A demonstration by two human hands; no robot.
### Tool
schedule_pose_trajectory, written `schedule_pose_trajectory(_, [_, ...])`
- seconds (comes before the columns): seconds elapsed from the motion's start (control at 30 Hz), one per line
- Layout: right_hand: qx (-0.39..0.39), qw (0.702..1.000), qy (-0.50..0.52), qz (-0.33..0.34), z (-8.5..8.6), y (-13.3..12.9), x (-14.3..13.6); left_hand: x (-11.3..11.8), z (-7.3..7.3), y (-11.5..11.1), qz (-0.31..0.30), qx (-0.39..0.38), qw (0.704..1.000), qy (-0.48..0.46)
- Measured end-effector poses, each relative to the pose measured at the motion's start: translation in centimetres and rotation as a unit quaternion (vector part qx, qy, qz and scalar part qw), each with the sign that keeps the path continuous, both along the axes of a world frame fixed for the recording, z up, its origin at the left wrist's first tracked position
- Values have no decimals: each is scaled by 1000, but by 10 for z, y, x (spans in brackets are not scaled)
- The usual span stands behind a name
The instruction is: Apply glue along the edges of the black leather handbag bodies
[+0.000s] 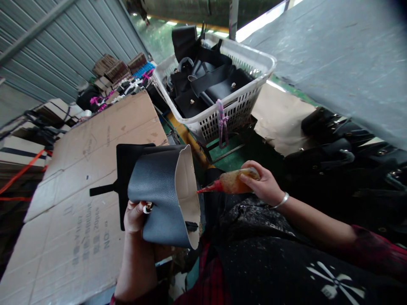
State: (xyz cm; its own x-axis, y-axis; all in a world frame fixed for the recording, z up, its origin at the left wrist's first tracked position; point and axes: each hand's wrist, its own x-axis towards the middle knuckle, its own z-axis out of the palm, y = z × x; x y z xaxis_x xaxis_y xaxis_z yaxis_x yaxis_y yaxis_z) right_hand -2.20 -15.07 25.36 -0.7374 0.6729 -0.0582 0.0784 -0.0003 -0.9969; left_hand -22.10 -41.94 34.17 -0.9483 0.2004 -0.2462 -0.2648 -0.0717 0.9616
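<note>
My left hand (135, 217) is closed on the black leather bag body (159, 186), near its metal clasp. The bag's open end faces right and shows a beige lining (187, 182). Behind it, a black flap with a narrow strap (103, 189) sticks out to the left over the cardboard. My right hand (262, 182) is wrapped round a squeeze bottle (235, 181) with amber contents and a red pointed nozzle. The nozzle tip points left, close to the rim of the bag's opening; whether it touches cannot be told.
A flat cardboard sheet (76, 182) covers the surface at left. Beyond my hands stands a white plastic basket (229, 114) heaped with black leather pieces. More black bags (330, 148) lie at right, below a grey tabletop (343, 55). Boxes and straps crowd the far left.
</note>
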Motion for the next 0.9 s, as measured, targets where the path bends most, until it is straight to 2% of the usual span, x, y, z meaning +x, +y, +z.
schedule_pose_trajectory(0.13, [-23,998,-19,46,2,-8,0,-1,-2,0,10,3,1000,13])
schedule_pose_trajectory(0.23, [-94,991,-42,91,2,-16,8,-4,-6,-2,6,3,1000,19])
schedule_pose_trajectory(0.37, [-206,966,-75,138,0,-28,18,-7,-10,-3,12,-9,1000,20])
schedule_pose_trajectory(0.43, [-256,953,-77,142,-1,-32,19,-7,-11,-4,8,-15,1000,20])
schedule_pose_trajectory(0.53, [-316,942,-55,96,-1,-29,16,-10,-6,-2,-14,-14,1000,24])
schedule_pose_trajectory(0.6, [-343,937,-38,56,1,-23,13,-15,5,5,-28,-7,999,35])
schedule_pose_trajectory(0.67, [-356,934,-19,22,3,-14,10,-26,23,19,-25,1,998,64])
schedule_pose_trajectory(0.77, [-365,931,26,-16,6,-1,7,-49,64,47,-6,35,987,157])
schedule_pose_trajectory(0.83, [-358,932,52,-37,7,7,6,-63,94,61,-24,83,972,218])
schedule_pose_trajectory(0.9, [-327,942,64,-47,8,13,7,-71,117,66,-63,130,958,248])
